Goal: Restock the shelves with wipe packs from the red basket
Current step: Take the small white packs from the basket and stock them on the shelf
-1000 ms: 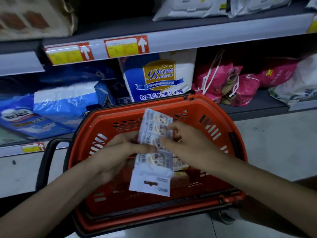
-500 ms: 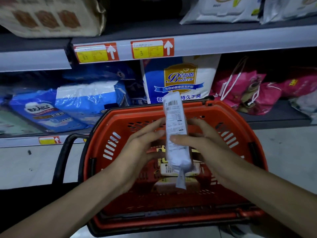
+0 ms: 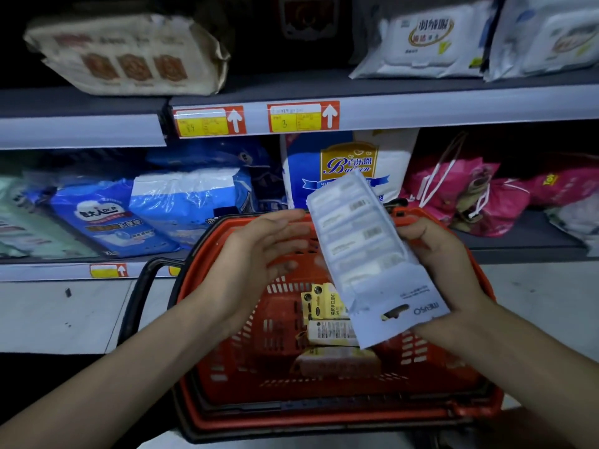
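A long white multi-pack of wipes (image 3: pixel 359 247) is tilted above the red basket (image 3: pixel 201 367), its back with barcodes facing me. My right hand (image 3: pixel 440 264) grips its right edge. My left hand (image 3: pixel 259 257) is just left of the pack, fingers spread and off it. Yellow wipe packs (image 3: pixel 327 319) lie on the basket's floor. On the upper shelf (image 3: pixel 421 105) at the right stand white wipe packs (image 3: pixel 424 40).
A beige bundle (image 3: pixel 129 53) lies on the upper shelf at the left. The lower shelf holds blue diaper bags (image 3: pixel 181 209), a blue-and-white bag (image 3: pixel 350 160) and pink bags (image 3: pixel 470 196). The basket's black handle (image 3: pixel 142 286) sticks out left. Grey floor lies below.
The pack has turned from edge-on to showing its flat back and moved right. My left hand has let go and opened. The view has tilted up toward the shelves.
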Demonstrator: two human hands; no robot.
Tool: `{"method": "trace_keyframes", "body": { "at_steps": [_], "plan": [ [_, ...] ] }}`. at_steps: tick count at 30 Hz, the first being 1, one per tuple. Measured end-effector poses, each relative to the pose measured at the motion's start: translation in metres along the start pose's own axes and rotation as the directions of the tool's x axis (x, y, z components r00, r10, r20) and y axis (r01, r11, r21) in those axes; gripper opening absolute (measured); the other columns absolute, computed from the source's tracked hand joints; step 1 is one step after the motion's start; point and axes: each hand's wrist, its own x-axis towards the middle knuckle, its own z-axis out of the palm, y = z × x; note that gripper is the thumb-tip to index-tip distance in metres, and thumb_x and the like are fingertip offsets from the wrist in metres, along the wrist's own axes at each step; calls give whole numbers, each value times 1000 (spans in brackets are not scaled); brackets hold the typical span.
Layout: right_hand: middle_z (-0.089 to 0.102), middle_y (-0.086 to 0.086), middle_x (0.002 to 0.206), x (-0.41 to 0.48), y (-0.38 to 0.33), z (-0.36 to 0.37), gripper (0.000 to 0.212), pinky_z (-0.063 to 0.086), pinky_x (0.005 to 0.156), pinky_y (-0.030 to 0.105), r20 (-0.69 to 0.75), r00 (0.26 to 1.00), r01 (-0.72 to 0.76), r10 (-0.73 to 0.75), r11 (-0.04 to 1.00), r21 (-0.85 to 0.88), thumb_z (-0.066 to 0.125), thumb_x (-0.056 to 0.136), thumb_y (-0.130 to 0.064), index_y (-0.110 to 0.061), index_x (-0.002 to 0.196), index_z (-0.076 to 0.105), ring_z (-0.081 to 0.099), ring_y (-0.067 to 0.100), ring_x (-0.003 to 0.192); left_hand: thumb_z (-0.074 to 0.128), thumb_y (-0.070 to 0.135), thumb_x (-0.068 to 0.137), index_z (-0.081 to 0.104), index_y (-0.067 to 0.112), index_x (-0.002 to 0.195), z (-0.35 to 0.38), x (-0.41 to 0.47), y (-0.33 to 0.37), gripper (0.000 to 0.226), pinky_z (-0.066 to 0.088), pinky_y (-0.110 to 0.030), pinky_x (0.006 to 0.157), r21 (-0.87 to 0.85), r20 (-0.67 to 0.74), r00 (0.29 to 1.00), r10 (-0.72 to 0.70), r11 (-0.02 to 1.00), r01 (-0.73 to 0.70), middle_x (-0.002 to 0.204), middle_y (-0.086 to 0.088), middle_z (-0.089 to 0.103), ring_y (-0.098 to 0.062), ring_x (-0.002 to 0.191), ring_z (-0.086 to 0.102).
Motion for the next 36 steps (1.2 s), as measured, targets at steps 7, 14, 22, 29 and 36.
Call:
{"method": "trace_keyframes", "body": {
  "at_steps": [7,14,22,29,36],
  "plan": [
    [76,10,99,-10,2,17,46,63,66,37,92,989,132,-119,979,-158,51,81,-19,-5,121,68,74,29,79,57,20,102,75,23,121,-2,-18,10,26,51,-39,87,146,21,991,133,980,-135,115,-6,77,-24,105,68],
    [69,13,131,-17,8,49,53,46,108,61,163,914,405,-372,806,-431,71,92,-20,-22,143,56,66,37,120,64,48,94,56,45,144,11,-49,21,50,47,-58,110,251,178,956,233,929,-273,128,1,73,-22,119,70],
    [66,-2,138,-39,15,93,66,52,103,46,337,797,600,-502,592,-537,68,90,-26,-34,151,44,65,19,124,76,30,90,55,45,144,7,-87,49,60,51,-56,106,97,113,934,338,932,-349,126,-4,75,-28,118,71],
    [33,-27,158,-65,0,128,78,48,103,18,614,717,697,-331,301,-651,66,86,-25,-41,155,35,39,-8,141,70,27,92,60,37,142,-13,-124,95,52,61,-47,87,-33,116,923,367,930,-366,128,-8,74,-33,108,74],
    [36,-33,150,-92,0,179,90,44,109,20,724,479,742,-496,-212,-636,83,84,-24,-41,157,32,43,-9,137,74,27,88,70,29,132,-19,-157,137,44,62,-35,71,-19,45,858,511,860,-511,125,-12,74,-29,102,75]
  ]
}}
